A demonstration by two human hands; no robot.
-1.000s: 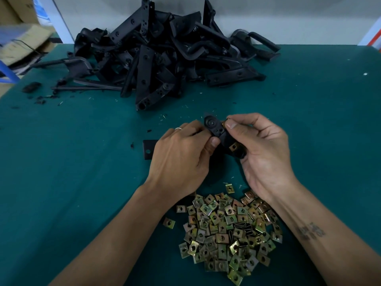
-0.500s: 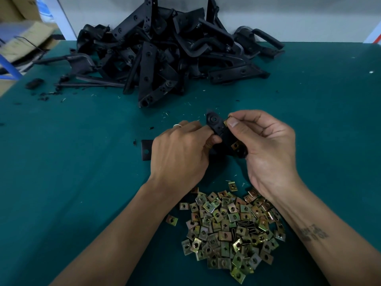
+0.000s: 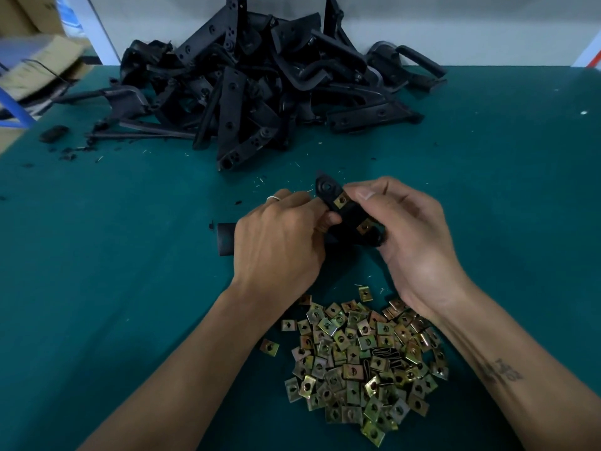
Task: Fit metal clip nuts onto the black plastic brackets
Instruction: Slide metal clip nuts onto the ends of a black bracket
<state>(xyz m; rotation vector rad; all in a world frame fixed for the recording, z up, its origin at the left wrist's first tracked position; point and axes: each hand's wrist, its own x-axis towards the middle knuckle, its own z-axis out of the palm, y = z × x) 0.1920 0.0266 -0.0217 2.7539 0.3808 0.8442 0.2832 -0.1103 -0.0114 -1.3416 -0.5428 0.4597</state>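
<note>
A green table (image 3: 97,288) fills the view, with a white wall behind it and cardboard boxes (image 3: 35,63) off its far left corner. At the far edge lies a big heap of black brackets (image 3: 260,92), tangled and leaning on one another, with black crumbs and pale shavings scattered on the table in front of it. Near the person lies a pile of clip nuts (image 3: 361,362), brassy squares each with a hole, and one nut (image 3: 269,347) sits a little apart at its left. Between the heap and the pile, both hands hold one bracket (image 3: 344,216) just above the table. The left hand (image 3: 276,245), a ring (image 3: 273,198) on one finger, has its fingers curled round the bracket's left part, thumb pressed on the black plastic; a black end (image 3: 224,239) sticks out past its left side. The right hand (image 3: 419,245) grips the bracket's right part, thumb near the upper end and fingers wrapped under it. Two clip nuts show on the bracket: one (image 3: 341,200) just below its rounded top end, beside the right thumb, and another (image 3: 364,226) lower down, next to the right fingers.
</note>
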